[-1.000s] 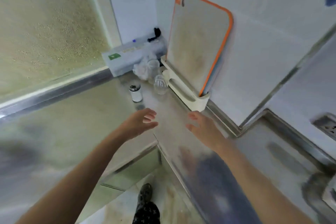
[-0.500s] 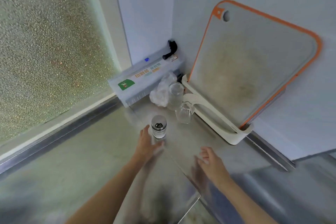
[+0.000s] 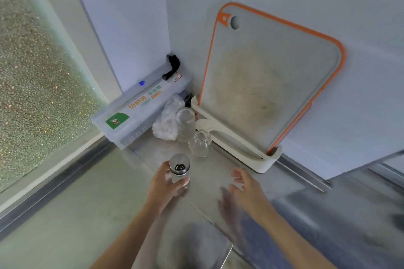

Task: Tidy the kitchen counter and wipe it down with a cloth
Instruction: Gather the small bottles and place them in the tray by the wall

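Now gripping the shaker [image 3: 179,167], left hand [image 3: 162,189]; right hand [image 3: 247,190] open; dispenser [image 3: 140,113] reads "切割器".

Steel counter [image 3: 218,172] — glasses [image 3: 200,143], board rack [image 3: 258,160], film box [image 3: 135,116].

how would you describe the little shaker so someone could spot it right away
Start at the orange-rimmed cutting board standing in its cream rack in the counter's corner. In front of it stand two clear glasses; nearer still, the left hand grips the shaker. Only it has a metal lid with sprinkle holes.

"切割器" on wrap dispenser [image 3: 140,113]
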The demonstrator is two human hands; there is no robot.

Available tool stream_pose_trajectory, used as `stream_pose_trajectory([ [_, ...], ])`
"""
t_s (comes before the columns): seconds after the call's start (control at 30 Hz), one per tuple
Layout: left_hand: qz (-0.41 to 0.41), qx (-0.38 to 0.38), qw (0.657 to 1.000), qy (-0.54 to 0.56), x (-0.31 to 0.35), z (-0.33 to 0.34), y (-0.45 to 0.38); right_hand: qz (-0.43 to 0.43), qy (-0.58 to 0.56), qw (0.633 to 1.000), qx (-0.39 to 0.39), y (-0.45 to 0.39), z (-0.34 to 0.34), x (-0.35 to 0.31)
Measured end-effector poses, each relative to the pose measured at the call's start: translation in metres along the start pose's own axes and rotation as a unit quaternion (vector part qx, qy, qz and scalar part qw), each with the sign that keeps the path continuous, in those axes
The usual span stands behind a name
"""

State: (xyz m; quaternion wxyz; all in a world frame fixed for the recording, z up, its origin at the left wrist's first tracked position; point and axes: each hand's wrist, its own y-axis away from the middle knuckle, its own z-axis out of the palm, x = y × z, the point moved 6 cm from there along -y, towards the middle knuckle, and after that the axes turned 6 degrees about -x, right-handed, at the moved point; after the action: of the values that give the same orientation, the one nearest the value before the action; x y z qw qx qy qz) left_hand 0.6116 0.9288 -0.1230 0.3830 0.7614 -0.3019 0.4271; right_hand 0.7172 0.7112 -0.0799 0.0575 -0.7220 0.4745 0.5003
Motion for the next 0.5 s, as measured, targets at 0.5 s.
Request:
stream_pose_trajectory([
  [0.5,0.209,-0.283,0.921,-0.166,0.125,0.193,0.082,0.010,-0.181,0.980,0.086,0.111,-0.096,0.040],
])
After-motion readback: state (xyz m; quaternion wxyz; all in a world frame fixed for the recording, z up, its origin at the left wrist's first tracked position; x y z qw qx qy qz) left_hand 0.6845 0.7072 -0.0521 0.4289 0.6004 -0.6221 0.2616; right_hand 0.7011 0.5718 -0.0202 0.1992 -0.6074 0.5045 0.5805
